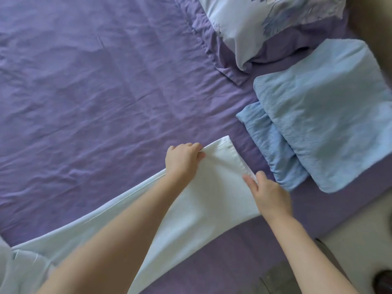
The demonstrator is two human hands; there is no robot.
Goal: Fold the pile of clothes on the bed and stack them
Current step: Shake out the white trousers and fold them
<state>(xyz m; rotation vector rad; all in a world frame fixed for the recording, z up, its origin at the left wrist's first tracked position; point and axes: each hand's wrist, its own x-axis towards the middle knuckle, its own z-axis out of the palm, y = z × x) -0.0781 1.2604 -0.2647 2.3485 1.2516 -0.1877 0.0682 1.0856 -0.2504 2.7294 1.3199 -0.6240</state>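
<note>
A long white garment [203,200], likely trousers, lies stretched diagonally across the purple bed sheet [95,92], its hemmed end pointing up and right. My left hand [182,160] pinches the hem's far corner between thumb and curled fingers. At the near corner of the same hem, my right hand [269,196] pinches the edge. A folded light blue garment [331,115] lies to the right, partly over another folded blue piece [273,149].
A floral pillow [265,24] lies at the top right on a purple pillowcase [214,45]. The bed's right edge runs diagonally at the lower right, with pale floor [364,230] beyond. More pale fabric [19,270] bunches at the lower left corner.
</note>
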